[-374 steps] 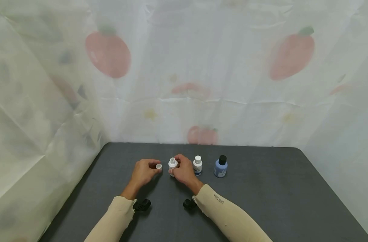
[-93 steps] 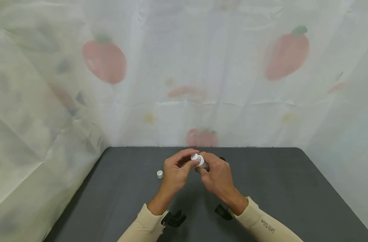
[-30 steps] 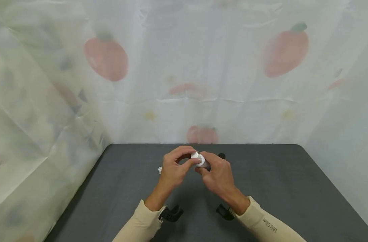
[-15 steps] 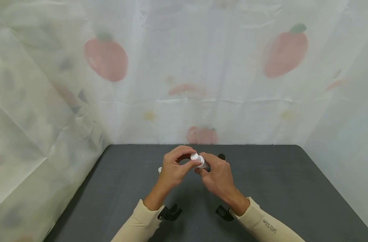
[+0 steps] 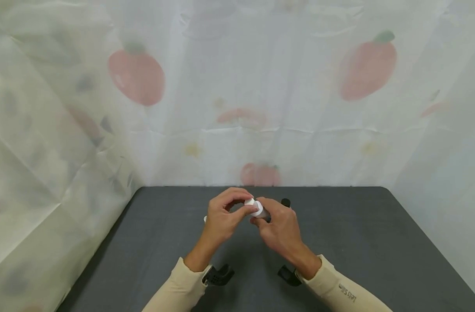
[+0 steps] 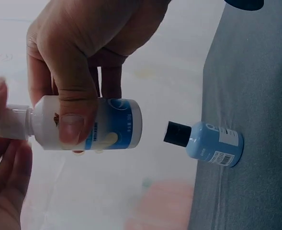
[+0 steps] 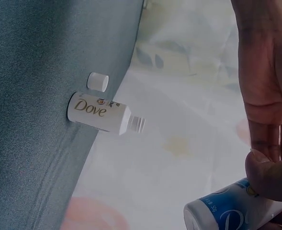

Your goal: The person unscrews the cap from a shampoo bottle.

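My right hand [image 5: 280, 223] grips a small white bottle [image 6: 95, 122] with a blue-and-white label, held above the table. My left hand [image 5: 223, 219] pinches the bottle's white cap [image 5: 249, 202] between thumb and fingers. A short stretch of neck shows below the cap in the left wrist view; I cannot tell whether the cap is still threaded on. An uncapped white Dove bottle [image 7: 100, 113] stands on the table, its loose white cap [image 7: 98, 82] beside it. In the head view my left hand hides that bottle and most of its cap.
A blue bottle [image 6: 215, 143] with a black cap [image 5: 286, 202] stands on the dark grey table [image 5: 350, 242], behind my right hand in the head view. A pale printed curtain [image 5: 299, 86] hangs behind and to the left of the table.
Earlier my hands held the Dove bottle and its cap; both were set down and the second white bottle was picked up. Lately my left hand shifts the pinched cap slightly left.
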Tool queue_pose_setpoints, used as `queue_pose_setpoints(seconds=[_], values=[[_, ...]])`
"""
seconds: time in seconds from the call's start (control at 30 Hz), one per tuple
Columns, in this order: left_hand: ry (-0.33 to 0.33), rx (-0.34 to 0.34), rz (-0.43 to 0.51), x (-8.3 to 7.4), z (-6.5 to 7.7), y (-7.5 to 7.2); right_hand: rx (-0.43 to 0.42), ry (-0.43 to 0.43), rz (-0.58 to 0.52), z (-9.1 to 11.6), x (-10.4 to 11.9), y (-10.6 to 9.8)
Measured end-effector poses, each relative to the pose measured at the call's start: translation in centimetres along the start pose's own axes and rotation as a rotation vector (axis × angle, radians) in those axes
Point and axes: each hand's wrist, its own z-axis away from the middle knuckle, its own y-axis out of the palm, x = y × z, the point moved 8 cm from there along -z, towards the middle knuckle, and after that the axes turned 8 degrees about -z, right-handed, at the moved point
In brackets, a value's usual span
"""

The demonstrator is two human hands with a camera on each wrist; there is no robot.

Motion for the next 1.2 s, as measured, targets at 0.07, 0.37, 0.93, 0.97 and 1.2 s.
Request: queue_pose_setpoints(seconds=[0.07,0.37,0.93,0.97,1.2], values=[[-0.004,0.027,0.023,-0.13,-0.03,0.12,-0.001,0.013,-0.003,0.0,-0.11,0.0],[-0.018,0.063,-0.001,0.22,-0.07,0.09,0.011,0.046,-0.029,0.09,-0.35,0.01],[-0.003,0.063,0.021,0.42,-0.05,-0.03,0.029,0.059,-0.029,-0.06,-0.25,0.23],[-0.005,0.076,0.039,0.37,0.0,0.04,0.027,0.059,-0.03,-0.08,-0.25,0.23],[-0.034,0.096,0.084,0.47,0.28,0.25,0.023,0.078,-0.036,0.03,-0.47,0.13]])
